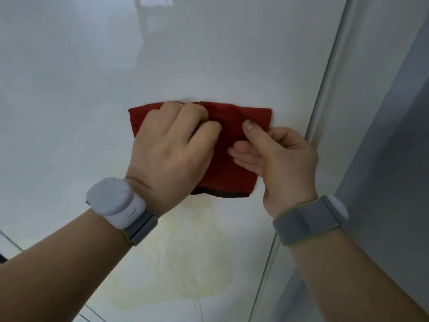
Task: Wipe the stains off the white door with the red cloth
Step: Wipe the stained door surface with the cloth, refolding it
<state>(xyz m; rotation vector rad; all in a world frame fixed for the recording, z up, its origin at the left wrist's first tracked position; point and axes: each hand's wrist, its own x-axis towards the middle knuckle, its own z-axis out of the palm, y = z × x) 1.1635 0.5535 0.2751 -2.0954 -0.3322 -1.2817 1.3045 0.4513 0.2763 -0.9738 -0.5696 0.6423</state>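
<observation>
The cloth [232,112] is being gripped by the left hand [171,147], pinched by the right hand [285,161], and is best flattened onto the lower-centre stain [185,263].

Soft, even indoor light, fairly bright. Glossy white door [209,54] shows hazy reflections at top. Slight overall blur; wide-angle bending of door frame [325,101] at right.

The deep red square fabric cloth [234,168] between the left grip [171,145] and right grip [276,159] has a near-black strip along its lower edge. Below the left grip, the glossy white flat door [209,54] shows a blotchy pale yellow stain [185,263] with thin runs. Both woven wristbands [304,220] are grey, edged yellow-green; the left carries a white pod [113,201].
</observation>
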